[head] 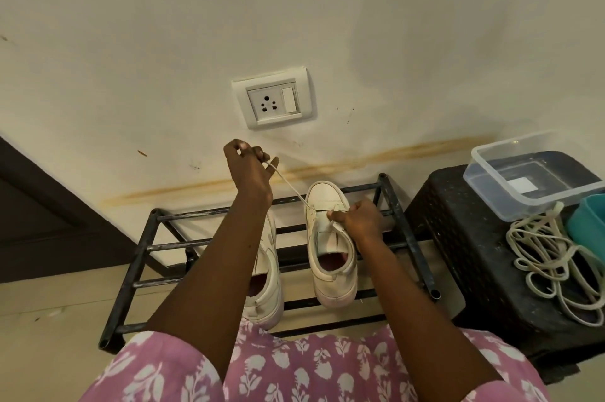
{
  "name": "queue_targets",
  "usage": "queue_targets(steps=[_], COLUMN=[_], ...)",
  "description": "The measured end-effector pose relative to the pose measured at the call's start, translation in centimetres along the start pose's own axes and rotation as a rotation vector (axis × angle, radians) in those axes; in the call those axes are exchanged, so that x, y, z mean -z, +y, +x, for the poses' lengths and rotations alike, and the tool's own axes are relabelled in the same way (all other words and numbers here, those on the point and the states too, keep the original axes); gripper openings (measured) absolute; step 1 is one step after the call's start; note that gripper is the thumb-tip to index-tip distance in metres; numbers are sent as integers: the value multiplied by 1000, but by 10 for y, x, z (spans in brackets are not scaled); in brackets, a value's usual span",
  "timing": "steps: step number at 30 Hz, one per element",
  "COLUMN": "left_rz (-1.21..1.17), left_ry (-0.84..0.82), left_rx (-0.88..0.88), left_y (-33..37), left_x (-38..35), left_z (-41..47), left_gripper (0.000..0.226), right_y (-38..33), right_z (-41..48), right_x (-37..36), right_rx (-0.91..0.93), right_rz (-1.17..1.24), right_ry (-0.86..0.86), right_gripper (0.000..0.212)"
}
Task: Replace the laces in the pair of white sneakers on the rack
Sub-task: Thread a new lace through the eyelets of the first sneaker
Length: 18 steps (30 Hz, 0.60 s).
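Observation:
Two white sneakers stand on a black metal rack, toes toward the wall. The right sneaker is in plain view; my left forearm covers much of the left sneaker. My left hand is raised above the rack and pinches the end of a white lace, which runs taut down to the right sneaker's eyelets. My right hand rests on that sneaker's tongue area and pinches the lace there.
A black woven stool stands right of the rack, carrying a clear plastic box, a teal container and a loose pile of white laces. A wall socket sits above the rack. A dark door is at left.

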<state>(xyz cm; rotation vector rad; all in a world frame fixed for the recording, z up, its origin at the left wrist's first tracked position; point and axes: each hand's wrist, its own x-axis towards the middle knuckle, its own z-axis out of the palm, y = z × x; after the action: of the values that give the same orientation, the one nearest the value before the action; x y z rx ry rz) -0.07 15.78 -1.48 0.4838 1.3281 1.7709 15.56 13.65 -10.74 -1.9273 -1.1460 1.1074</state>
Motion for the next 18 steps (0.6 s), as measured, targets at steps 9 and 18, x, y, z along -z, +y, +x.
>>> queue_targets(steps=[9, 18], left_rz=[1, 6], left_ry=[-66, -102], left_rx=[-176, -263], left_y=[63, 113], left_x=[-21, -47], left_z=[-6, -16], left_gripper=[29, 30], right_y=[-1, -4], right_z=[-2, -6], right_x=[1, -2], right_rx=[112, 83], right_rz=[-80, -113], right_ry=[21, 48], right_gripper=[40, 36])
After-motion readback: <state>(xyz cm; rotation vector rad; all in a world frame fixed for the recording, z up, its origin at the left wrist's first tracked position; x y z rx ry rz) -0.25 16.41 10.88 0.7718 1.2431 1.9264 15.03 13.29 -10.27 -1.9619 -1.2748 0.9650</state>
